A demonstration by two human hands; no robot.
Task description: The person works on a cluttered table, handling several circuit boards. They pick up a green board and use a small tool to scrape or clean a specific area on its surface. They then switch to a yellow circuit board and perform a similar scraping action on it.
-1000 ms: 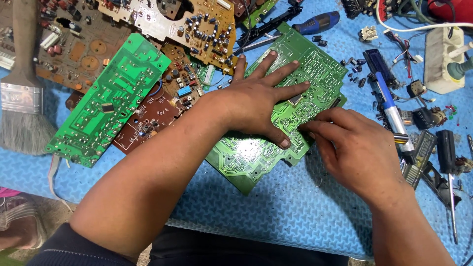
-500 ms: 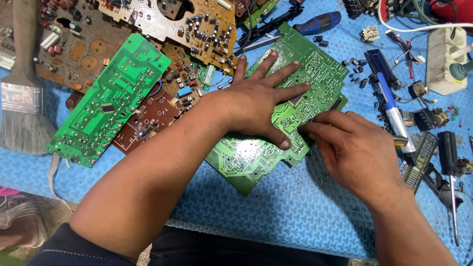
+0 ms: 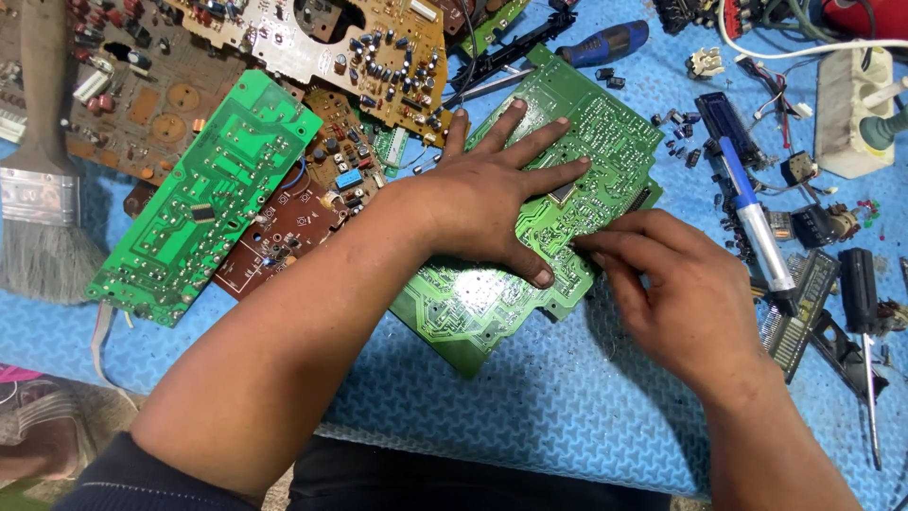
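Note:
A large green circuit board [image 3: 605,142] lies solder side up on the blue mat [image 3: 530,407]. My left hand [image 3: 482,194] rests flat on it, fingers spread, pressing it down. My right hand [image 3: 676,289] sits at the board's right edge, its fingertips pinched together on the surface near a small black chip [image 3: 562,192]. Whether something tiny is held between those fingertips cannot be told.
A second green board [image 3: 203,199], a brown board [image 3: 293,222] and tan boards [image 3: 369,47] lie at left and top. A paintbrush [image 3: 43,199] is far left. A blue desoldering pump [image 3: 757,222], screwdrivers [image 3: 865,322], loose components and a white power strip [image 3: 851,104] crowd the right.
My right hand's fingertips have shifted slightly on the board's right edge. My left hand and the board stay in place.

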